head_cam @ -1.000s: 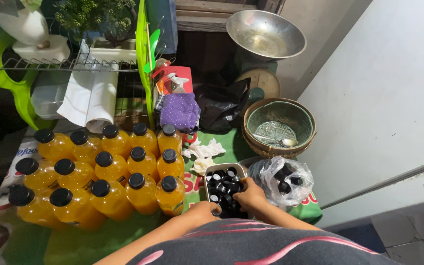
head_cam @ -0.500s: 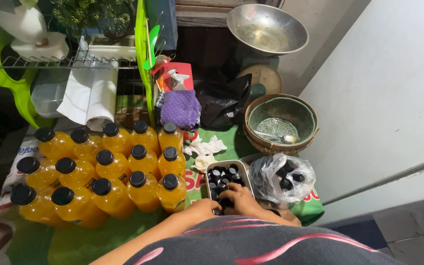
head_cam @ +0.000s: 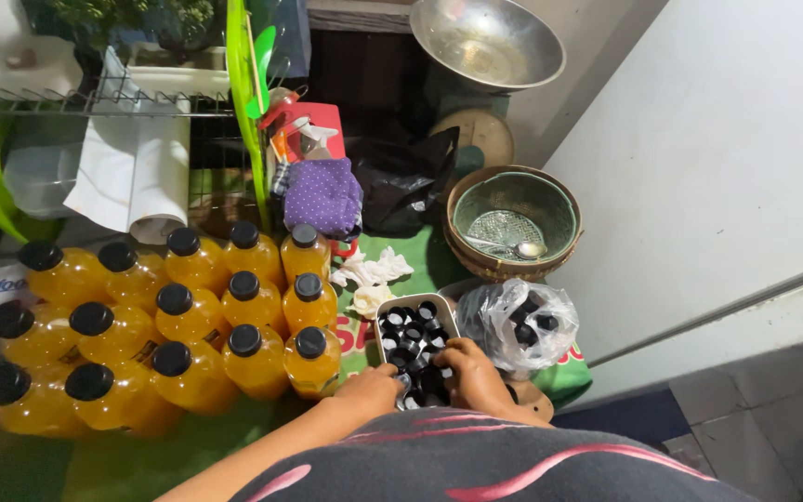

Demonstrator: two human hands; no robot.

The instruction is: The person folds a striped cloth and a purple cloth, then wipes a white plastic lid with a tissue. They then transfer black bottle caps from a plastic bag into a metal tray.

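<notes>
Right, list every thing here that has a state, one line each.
Bottles: filled with orange liquid, capped, upright.
Tray of caps: open, full of black caps.
Plastic bag: holds black caps.
Green strainer: upright, spoon inside.
Metal bowl: empty.
Left hand: at the tray's near edge.
Right hand: on the caps.

Shallow tray (head_cam: 417, 308) of black caps (head_cam: 407, 336)

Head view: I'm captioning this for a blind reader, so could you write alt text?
Both hands, left and right, reach into a small tray of black caps beside rows of capped bottles of yellow liquid. A clear bag of more caps lies at right, with a green bowl and a metal bowl beyond.
</notes>
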